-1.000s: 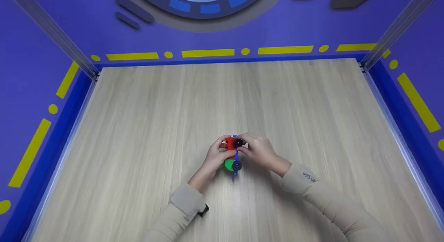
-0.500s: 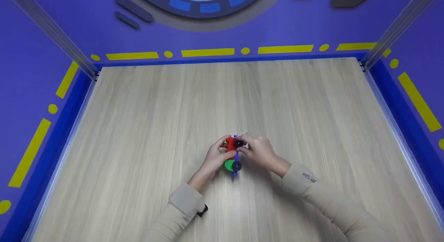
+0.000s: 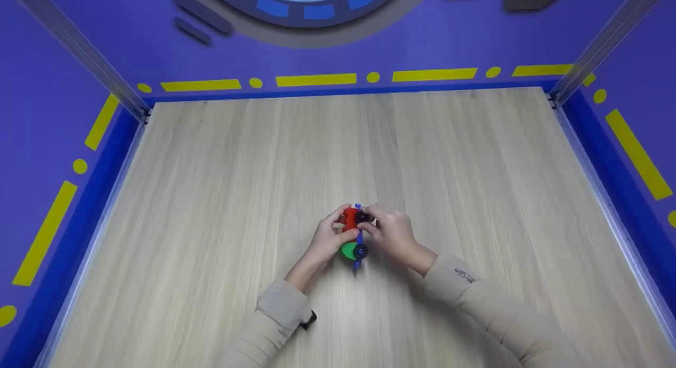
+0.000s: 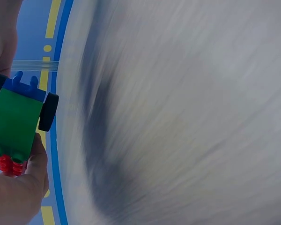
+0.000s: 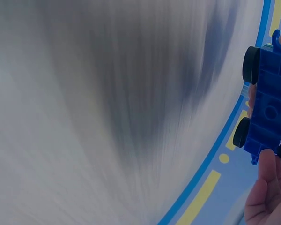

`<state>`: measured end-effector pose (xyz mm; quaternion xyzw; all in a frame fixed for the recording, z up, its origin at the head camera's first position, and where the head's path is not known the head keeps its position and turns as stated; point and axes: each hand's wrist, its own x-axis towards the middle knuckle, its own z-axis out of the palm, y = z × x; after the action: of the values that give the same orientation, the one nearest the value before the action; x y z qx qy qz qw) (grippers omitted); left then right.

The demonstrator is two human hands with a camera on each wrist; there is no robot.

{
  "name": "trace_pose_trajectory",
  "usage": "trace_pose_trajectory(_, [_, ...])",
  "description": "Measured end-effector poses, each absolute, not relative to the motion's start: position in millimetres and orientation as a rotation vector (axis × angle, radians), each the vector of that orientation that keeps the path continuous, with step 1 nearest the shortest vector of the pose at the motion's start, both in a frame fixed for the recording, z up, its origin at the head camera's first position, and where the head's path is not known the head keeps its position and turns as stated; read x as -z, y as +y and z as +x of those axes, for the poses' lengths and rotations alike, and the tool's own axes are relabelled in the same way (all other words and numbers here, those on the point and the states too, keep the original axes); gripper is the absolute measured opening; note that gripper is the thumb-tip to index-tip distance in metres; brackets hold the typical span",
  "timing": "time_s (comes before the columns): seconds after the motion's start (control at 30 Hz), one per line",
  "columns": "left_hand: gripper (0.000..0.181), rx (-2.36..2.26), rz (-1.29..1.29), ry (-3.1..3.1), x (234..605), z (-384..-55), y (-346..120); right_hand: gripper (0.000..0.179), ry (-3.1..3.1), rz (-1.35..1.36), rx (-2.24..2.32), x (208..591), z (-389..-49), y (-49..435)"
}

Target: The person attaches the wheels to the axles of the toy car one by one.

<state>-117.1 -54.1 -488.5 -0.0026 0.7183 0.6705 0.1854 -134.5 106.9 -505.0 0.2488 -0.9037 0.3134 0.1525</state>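
A toy brick car is held over the table on its side between both hands. It has a blue wheeled base (image 5: 269, 101), black wheels (image 3: 361, 252), a green curved brick (image 4: 16, 122) and red bricks (image 3: 350, 219). My left hand (image 3: 323, 242) grips it around the red bricks, thumb toward me. My right hand (image 3: 395, 232) pinches the far black wheel (image 3: 363, 217) between thumb and fingertips. In the right wrist view the base's underside shows, with a hook (image 5: 278, 40) at one end. The left wrist view shows the green end and a blue coupling (image 4: 25, 84).
The wooden tabletop (image 3: 264, 162) stretches around the hands. Blue-purple walls (image 3: 422, 46) with yellow dashes enclose its back and sides, with metal posts (image 3: 84, 51) at the corners. A black object (image 3: 309, 320) sits at the left sleeve's cuff.
The right wrist and forearm have shifted slightly left and toward me, with the fingers still at the far wheel. The left hand and the car are nearly still.
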Motion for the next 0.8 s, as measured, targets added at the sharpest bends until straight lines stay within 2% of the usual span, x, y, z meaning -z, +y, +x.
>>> trace_pose_trajectory(0.8, [0.059,-1.852,0.064,2.038,483.7,-117.8,-55.3,0.027,-2.677,0.586,-1.019,496.1,-134.9,105.7])
